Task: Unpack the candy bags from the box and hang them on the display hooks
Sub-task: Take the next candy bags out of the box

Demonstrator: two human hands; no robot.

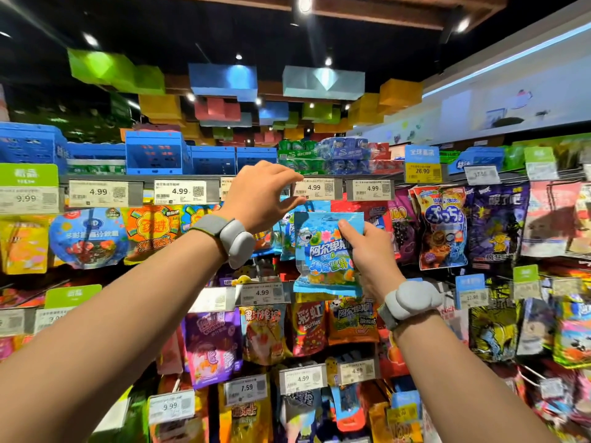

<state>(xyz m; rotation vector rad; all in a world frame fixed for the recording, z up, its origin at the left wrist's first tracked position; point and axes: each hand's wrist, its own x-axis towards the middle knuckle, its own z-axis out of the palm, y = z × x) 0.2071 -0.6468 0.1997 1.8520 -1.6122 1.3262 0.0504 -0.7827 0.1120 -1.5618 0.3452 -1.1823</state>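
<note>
The left hand (260, 195) pinches the price tag (315, 188) at the front of a top-row hook, thumb below and fingers above. To its right, the right hand (364, 247) grips a blue candy bag (323, 254) by its edge, just below that tag and in front of bags already hanging. This bag is judged not yet hung; the box is out of view, so the remaining stock cannot be told.
</note>
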